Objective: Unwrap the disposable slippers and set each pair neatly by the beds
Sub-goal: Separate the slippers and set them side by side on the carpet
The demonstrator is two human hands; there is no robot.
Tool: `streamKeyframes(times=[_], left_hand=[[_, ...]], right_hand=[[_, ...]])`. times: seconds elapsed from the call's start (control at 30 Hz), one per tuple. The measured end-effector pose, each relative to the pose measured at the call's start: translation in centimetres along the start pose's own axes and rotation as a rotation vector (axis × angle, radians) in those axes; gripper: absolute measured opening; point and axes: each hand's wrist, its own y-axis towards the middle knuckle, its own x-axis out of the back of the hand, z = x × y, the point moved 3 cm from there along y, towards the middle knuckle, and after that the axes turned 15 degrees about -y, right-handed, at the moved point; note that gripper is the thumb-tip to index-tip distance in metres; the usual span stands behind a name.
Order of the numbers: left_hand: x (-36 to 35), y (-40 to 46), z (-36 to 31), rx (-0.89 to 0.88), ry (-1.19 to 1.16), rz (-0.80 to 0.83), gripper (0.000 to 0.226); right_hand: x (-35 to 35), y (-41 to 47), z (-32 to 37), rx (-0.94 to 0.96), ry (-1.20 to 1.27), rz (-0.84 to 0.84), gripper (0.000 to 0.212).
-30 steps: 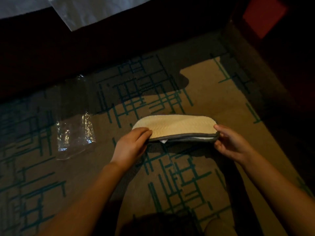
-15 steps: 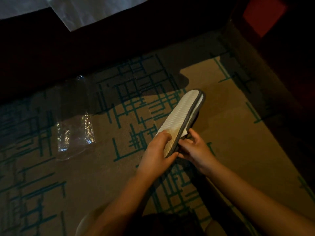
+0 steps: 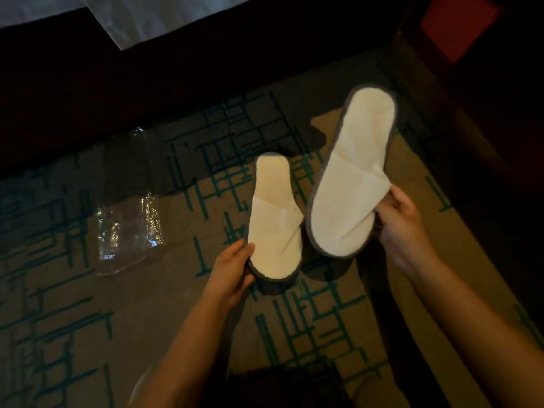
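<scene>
The left hand is pinching the toe end of the left slipper between thumb and fingers, gripping it at about eight o'clock on its rim; the right hand is pinching the right slipper by the edge of its strap, at about four o'clock on that slipper; both slippers are hanging in the air above the patterned carpet, just beside each other without touching. Each slipper is running its long axis from six towards twelve o'clock, tilting slightly towards one; the closed toes are pointing back at the person and the open heels are pointing away, towards the dark bed base at twelve o'clock. The right slipper is sitting higher and nearer the camera, so it is looking larger. The empty clear wrapper is lying on the carpet at nine o'clock from the left hand, well apart. Setting down, I judge, is calling for both soles lowering flat, side by side, axes parallel, near the bed edge.
</scene>
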Motion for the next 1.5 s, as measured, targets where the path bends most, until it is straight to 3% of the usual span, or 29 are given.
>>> streamKeyframes(times=[0.13, 0.23, 0.3, 0.37, 0.47, 0.57, 0.63, 0.77, 0.87, 1.13, 1.3, 1.4, 1.5], left_hand=[[0.2, -0.7, 1.0, 0.021, -0.190, 0.006, 0.021], [0.1, -1.5, 1.1, 0.002, 0.053, -0.006, 0.021], [-0.2, -2.3, 0.1, -0.197, 0.310, -0.088, 0.022], [-0.9, -3.1, -1.2, -0.384, 0.338, -0.091, 0.019], [-2.5, -3.0, -1.6, -0.277, 0.294, 0.066, 0.019], [-1.9, -2.6, -1.4, -0.236, 0.185, 0.011, 0.013], [0.2, -2.9, -0.9, -0.207, 0.052, -0.046, 0.013], [5.7, -3.7, 0.2, -0.166, -0.077, -0.167, 0.017], [8.6, -3.7, 1.3, -0.112, -0.120, -0.251, 0.018], [8.4, -2.7, 1.8, -0.080, -0.011, -0.297, 0.018], [7.0, -2.1, 1.2, -0.095, 0.289, -0.310, 0.009], [6.7, -2.8, 0.6, -0.193, 0.556, -0.334, 0.005], [7.4, -4.3, 0.4, -0.409, 0.739, -0.458, 0.051]], right_hand=[[-1.8, -0.8, -0.7, -0.017, -0.132, 0.030, 0.035], [-2.2, -1.2, -0.7, -0.054, -0.178, 0.088, 0.038], [-2.4, -1.4, -0.7, -0.052, -0.194, 0.121, 0.037], [-2.9, -1.5, -0.5, -0.060, -0.187, 0.154, 0.036], [-4.3, -1.8, -0.1, -0.037, -0.199, 0.234, 0.032], [-5.9, -1.4, -0.1, -0.014, -0.221, 0.235, 0.027], [-6.5, -0.6, -0.9, 0.049, -0.459, 0.232, 0.030], [-7.9, -0.2, -3.2, 0.108, -1.203, 0.284, 0.076], [-9.8, -1.6, -4.2, 0.158, -1.408, 0.212, 0.085], [-8.5, 0.3, -5.1, 0.097, -1.264, 0.191, 0.052], [-3.7, 1.4, -4.6, 0.063, -1.186, 0.118, 0.060], [-2.2, 1.0, -4.6, 0.102, -1.162, 0.130, 0.062], [-1.4, -0.2, -4.2, 0.196, -1.220, 0.099, 0.059]])
